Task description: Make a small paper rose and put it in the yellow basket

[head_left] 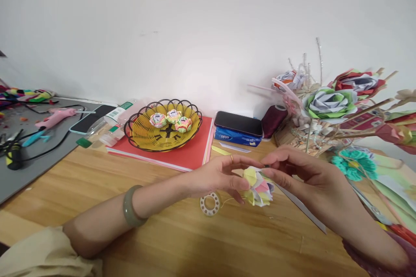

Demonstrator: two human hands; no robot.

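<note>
A folded paper flower [256,187] in yellow, pink and white is held just above the wooden table. My left hand [224,175] grips it from the left, with the thumb against its petals and the index finger reaching over the top. On the right, my right hand [300,173] is closed in a pinch at the flower's upper edge. A tiny dark spot shows between its fingertips, too small to name. Below my left hand lies a white ring-shaped bobbin with holes [209,204], and a pale thread [229,200] runs from it toward the flower.
A yellow wicker basket [146,136] with three small paper flowers stands on red paper [195,156]. Behind my hands, a phone [238,123] rests on a blue tissue pack [237,136]. Paper roses [331,101] crowd the right; a pink glue gun [58,117] lies left.
</note>
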